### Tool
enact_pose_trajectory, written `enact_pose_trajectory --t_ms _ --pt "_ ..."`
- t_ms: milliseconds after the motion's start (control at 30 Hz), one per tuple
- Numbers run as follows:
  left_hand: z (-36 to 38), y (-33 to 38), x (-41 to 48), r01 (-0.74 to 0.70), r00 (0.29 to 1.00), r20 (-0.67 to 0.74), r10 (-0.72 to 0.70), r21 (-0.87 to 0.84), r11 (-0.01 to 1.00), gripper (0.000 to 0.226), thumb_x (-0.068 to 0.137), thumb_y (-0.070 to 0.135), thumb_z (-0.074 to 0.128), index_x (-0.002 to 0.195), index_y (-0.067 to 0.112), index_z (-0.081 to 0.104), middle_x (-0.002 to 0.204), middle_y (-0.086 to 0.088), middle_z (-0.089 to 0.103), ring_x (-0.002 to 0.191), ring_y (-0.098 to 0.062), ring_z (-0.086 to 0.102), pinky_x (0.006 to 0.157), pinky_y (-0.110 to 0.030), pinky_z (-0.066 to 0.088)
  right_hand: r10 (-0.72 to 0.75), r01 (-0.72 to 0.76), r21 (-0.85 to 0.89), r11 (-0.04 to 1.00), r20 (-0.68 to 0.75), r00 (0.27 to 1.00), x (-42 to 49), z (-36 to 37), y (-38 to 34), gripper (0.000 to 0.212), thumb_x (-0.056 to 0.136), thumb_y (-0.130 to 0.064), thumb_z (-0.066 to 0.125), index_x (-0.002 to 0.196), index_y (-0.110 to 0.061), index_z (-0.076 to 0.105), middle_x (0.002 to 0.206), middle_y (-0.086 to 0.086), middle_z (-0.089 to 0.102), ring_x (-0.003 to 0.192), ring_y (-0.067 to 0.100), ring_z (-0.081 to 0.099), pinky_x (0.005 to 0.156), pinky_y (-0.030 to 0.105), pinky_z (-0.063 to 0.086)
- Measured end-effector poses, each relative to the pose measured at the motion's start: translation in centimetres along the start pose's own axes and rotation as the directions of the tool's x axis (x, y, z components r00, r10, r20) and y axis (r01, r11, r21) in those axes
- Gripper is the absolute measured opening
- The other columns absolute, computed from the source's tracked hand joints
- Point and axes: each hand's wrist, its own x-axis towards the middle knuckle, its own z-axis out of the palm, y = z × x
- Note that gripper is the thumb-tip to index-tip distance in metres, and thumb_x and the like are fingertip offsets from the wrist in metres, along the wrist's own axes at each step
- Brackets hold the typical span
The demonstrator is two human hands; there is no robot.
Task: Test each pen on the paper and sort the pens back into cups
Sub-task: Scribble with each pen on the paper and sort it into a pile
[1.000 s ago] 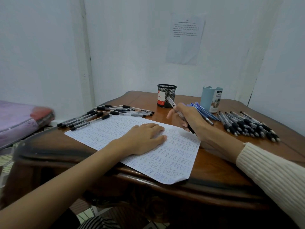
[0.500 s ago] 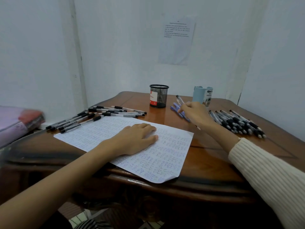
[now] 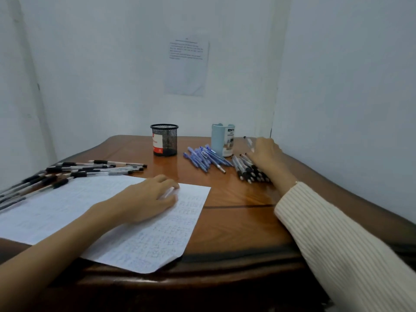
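Standing apart: mesh cup [image 3: 164, 140], blue cup [image 3: 221, 140]

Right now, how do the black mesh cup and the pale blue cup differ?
The mesh cup is black see-through wire; the blue cup is solid and pale. The mesh cup's label is red and white, the blue cup's white with dark print. The mesh cup stands apart from any pens; blue pens lie at the blue cup's base. Both stand upright, no pens sticking out.

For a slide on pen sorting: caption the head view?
Left hand flat on the paper while the right hand holds a pen by the black-grip pens near the blue cup.
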Motion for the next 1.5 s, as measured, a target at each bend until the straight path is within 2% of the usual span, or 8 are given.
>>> enact_pose_trajectory --t_ms 267,467,733,933,1067,1300,1367,1500 --pt "-0.1 0.0 -0.3 0.000 1.000 -0.002 0.000 -0.027 1.000 0.043 0.097 0.044 0.034 0.137 0.030 0.037 0.142 0.011 0.034 0.119 -0.005 0.041 0.101 -0.025 0.036 -0.027 0.026 -0.095 0.995 -0.006 1.000 0.2 0.7 0.3 0.021 0.092 -0.016 0.053 0.108 -0.005 0.061 0.112 0.013 0.062 0.101 0.027 0.058 0.071 0.028 0.040" --pt "-1.5 -2.7 -1.9 0.088 0.995 -0.034 -0.090 -0.059 0.994 0.041 0.096 0.043 0.042 0.134 0.028 0.043 0.142 0.008 0.037 0.123 -0.010 0.041 0.103 -0.032 0.036 -0.227 0.217 0.199 0.956 0.028 0.973 -0.4 1.8 -5.3 0.025 0.088 -0.021 0.055 0.111 -0.019 0.065 0.114 0.007 0.064 0.102 0.025 0.059 0.079 0.032 0.048" --pt "-2.2 -8.5 -5.6 0.278 0.959 -0.041 -0.280 -0.047 0.960 0.044 0.096 0.042 0.041 0.136 0.024 0.041 0.146 0.003 0.034 0.131 -0.015 0.035 0.108 -0.032 0.029 -0.602 0.520 0.366 0.771 0.157 0.783 -2.9 6.2 -17.4 0.022 0.085 -0.029 0.062 0.106 -0.025 0.067 0.097 -0.002 0.066 0.091 0.014 0.056 0.073 0.028 0.042" --pt "-1.7 -10.1 -6.7 0.336 0.938 -0.081 -0.338 -0.040 0.941 0.047 0.096 0.047 0.036 0.137 0.024 0.041 0.145 0.000 0.036 0.132 -0.016 0.034 0.108 -0.033 0.029 -0.764 0.667 0.378 0.642 0.235 0.602 -4.0 9.2 -21.5 0.019 0.086 -0.035 0.063 0.103 -0.028 0.066 0.076 -0.013 0.047 0.122 0.029 0.044 0.091 0.038 0.039" --pt "-1.5 -9.9 -6.8 0.335 0.937 -0.100 -0.334 -0.015 0.942 0.047 0.097 0.047 0.034 0.138 0.023 0.040 0.145 0.000 0.036 0.130 -0.017 0.035 0.103 -0.029 0.029 -0.728 0.628 0.404 0.665 0.160 0.667 -4.3 9.7 -21.7 0.007 0.084 -0.029 0.066 0.087 -0.024 0.065 0.108 0.008 0.059 0.119 0.028 0.045 0.091 0.038 0.041" --pt "-1.5 -9.8 -6.9 0.325 0.940 -0.103 -0.325 -0.017 0.945 0.046 0.098 0.045 0.034 0.137 0.022 0.041 0.143 -0.001 0.038 0.129 -0.017 0.037 0.102 -0.031 0.031 -0.722 0.640 0.404 0.653 0.078 0.687 -4.0 9.0 -20.5 0.011 0.088 -0.024 0.062 0.091 -0.014 0.063 0.089 -0.003 0.059 0.081 0.010 0.051 0.067 0.023 0.036" --pt "-1.6 -9.6 -6.8 0.300 0.947 -0.107 -0.301 -0.032 0.953 0.040 0.099 0.039 0.036 0.134 0.022 0.045 0.141 0.000 0.041 0.127 -0.017 0.039 0.101 -0.030 0.032 -0.657 0.494 0.600 0.629 0.070 0.751 -3.7 8.1 -19.9 0.006 0.088 -0.019 0.064 0.088 -0.014 0.060 0.080 -0.004 0.061 0.067 0.003 0.057 0.061 0.020 0.044" --pt "-1.6 -8.0 -5.8 0.203 0.974 -0.090 -0.210 -0.078 0.976 0.033 0.099 0.020 0.039 0.130 0.022 0.049 0.139 0.002 0.041 0.125 -0.016 0.041 0.103 -0.034 0.035 -0.466 0.025 0.932 0.363 0.159 0.870 -4.0 5.0 -17.8 0.010 0.086 -0.009 0.065 0.084 -0.018 0.062 0.078 0.004 0.063 0.059 0.007 0.059 0.044 0.017 0.049"
